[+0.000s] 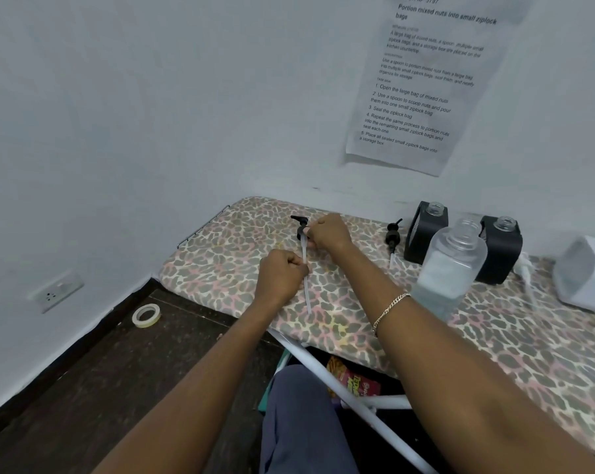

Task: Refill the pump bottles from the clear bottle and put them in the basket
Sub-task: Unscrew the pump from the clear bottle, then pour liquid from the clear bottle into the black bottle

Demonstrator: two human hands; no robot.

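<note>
Pump bottles [426,236], two, black and square-bodied w/ clear threaded necks, are seen uncapped at the back of the counter [220,261], side by side. The clear bottle [450,268] stands just in front, betw. them, cap off, seemingly part-filled w/ clear liquid. A pump [300,223] is held over the counter: its black collar is gripped in the curled fingers of the R hand [326,230], and its thin translucent tube [305,292] is pinched lower down in the closed L hand [282,270]. The step is judged to be straightening the tube, prob. before refitting. The tube looks flexible and slightly bent, so it should be run gently, not kinked, w/ the collar held steady; drips on the fabric are to be expected. A 2nd pump [392,236] lies just beside one bottle. The counter cover is soft leopard-print cloth, so bottles may rock when pumps are screwed on. A white rounded object [583,271] at the far edge is blurred; whether it's the basket can't be told.
</note>
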